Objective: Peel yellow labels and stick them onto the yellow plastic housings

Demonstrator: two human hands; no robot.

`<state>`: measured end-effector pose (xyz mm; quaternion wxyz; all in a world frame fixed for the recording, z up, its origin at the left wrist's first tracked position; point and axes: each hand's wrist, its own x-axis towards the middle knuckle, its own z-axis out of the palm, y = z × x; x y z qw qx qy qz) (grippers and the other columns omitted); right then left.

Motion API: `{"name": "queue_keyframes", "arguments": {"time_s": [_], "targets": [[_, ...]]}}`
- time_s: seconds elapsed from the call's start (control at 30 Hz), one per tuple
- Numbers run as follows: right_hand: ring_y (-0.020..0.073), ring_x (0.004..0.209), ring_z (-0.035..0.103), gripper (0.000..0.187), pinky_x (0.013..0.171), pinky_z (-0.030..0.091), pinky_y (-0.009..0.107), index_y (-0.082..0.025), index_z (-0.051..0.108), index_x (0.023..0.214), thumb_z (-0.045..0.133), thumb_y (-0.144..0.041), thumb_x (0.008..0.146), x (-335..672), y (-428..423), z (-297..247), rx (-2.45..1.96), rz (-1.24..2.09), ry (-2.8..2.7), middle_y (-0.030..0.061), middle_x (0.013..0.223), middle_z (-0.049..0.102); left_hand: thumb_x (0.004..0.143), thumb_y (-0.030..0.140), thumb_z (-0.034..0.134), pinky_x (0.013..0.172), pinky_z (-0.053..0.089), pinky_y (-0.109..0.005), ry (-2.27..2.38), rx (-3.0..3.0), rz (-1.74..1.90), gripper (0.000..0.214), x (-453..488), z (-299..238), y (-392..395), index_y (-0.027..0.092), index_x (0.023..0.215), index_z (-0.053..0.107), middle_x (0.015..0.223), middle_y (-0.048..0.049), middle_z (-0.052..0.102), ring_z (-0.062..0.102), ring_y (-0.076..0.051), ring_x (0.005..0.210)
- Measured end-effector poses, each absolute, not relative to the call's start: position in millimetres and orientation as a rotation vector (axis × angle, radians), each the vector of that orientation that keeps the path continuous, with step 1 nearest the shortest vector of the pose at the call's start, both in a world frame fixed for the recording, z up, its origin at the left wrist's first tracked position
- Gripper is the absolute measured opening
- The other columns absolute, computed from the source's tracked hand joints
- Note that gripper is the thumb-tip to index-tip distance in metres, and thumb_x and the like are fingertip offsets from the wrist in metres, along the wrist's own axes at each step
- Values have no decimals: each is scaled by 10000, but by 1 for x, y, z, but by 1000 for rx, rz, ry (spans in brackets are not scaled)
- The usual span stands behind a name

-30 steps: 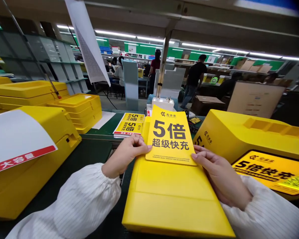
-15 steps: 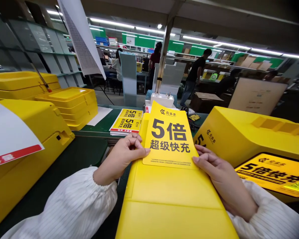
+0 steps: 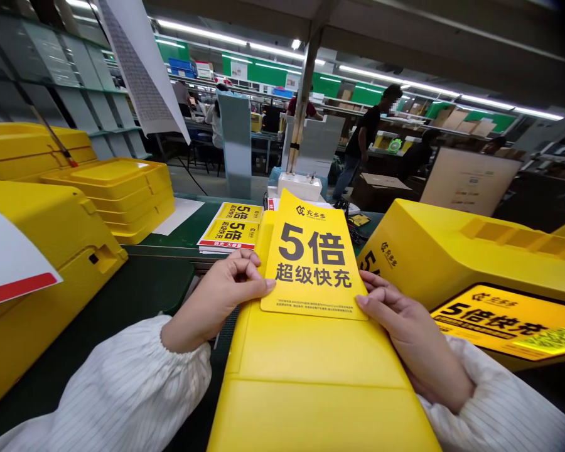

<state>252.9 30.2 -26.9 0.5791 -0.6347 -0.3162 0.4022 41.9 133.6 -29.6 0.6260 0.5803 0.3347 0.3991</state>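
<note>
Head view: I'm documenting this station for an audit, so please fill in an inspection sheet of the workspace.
Surface: green bench, partly covered.
Job's things: label over a yellow case; whether it is stuck down, cannot tell.
Clutter: printed stack, white sheet and stacked yellow parts at left; another unit at right.
Hands: left hand and right hand pinch the label's opposite edges.
Cables: dark cables beyond the label, partly hidden.
Surroundings: people and ceiling lights.

Long white tube lights (image 3: 400, 82) shine across the upper frame, beneath a dim overhead panel (image 3: 433, 37). Soft sheen covers the yellow casing (image 3: 317, 355) at bottom center. Wide-angle distortion stretches the edges; the upper-right corner falls black.
</note>
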Motion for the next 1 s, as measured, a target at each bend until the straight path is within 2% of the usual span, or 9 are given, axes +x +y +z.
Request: {"name": "queue_keyframes", "arguments": {"time_s": [0.13, 0.23, 0.37, 0.53, 0.7, 0.8, 0.9, 1.0], "targets": [[274, 1186, 393, 349, 812, 461, 323, -172, 562, 513, 756, -461, 550, 254, 29, -30, -1477, 949, -766, 15, 1302, 408, 596, 272, 747, 724, 311, -255, 770, 1341, 918, 309, 41, -30, 133, 142, 521, 477, 927, -20, 405, 400, -153, 920], [276, 1167, 418, 344, 750, 490, 295, -169, 572, 525, 759, -458, 544, 255, 29, -31, -1469, 962, -753, 14, 1311, 399, 595, 274, 750, 724, 311, -255, 769, 1338, 914, 313, 40, -30, 132, 140, 522, 476, 941, -20, 394, 400, -156, 934], [285, 1150, 428, 373, 785, 480, 326, -172, 563, 526, 750, -495, 522, 254, 29, -29, -1512, 931, -770, 19, 1300, 413, 596, 269, 750, 723, 315, -252, 778, 1333, 908, 304, 40, -31, 131, 138, 532, 484, 958, -21, 400, 401, -157, 945], [277, 1199, 372, 413, 896, 414, 356, -177, 516, 474, 757, -513, 465, 251, 30, -25, -1523, 883, -762, 47, 1243, 457, 588, 269, 750, 706, 320, -249, 785, 1326, 909, 316, 41, -30, 131, 133, 519, 473, 954, -19, 391, 408, -150, 917], [269, 1203, 369, 417, 920, 405, 358, -183, 512, 465, 757, -520, 447, 250, 31, -23, -1536, 872, -766, 48, 1240, 452, 582, 284, 746, 689, 332, -241, 807, 1338, 906, 321, 40, -29, 132, 131, 515, 472, 956, -21, 386, 415, -150, 914], [274, 1216, 359, 415, 898, 429, 357, -177, 515, 481, 743, -524, 489, 253, 32, -27, -1545, 836, -831, 66, 1244, 445, 589, 301, 736, 728, 357, -247, 827, 1403, 915, 330, 40, -31, 133, 129, 519, 464, 974, -30, 401, 423, -168, 954], [264, 1188, 412, 401, 855, 474, 357, -179, 460, 587, 747, -457, 558, 259, 31, -38, -1458, 872, -889, 84, 1246, 446, 584, 301, 746, 715, 414, -286, 809, 1359, 951, 389, 41, -35, 130, 156, 626, 387, 1002, -32, 450, 489, -180, 902], [254, 1101, 500, 430, 886, 467, 432, -209, 405, 757, 749, -409, 592, 264, 30, -43, -1400, 752, -944, 97, 1235, 455, 569, 292, 775, 654, 462, -313, 772, 1211, 968, 490, 41, -42, 123, 202, 778, 341, 999, -10, 485, 549, -172, 789]]}}
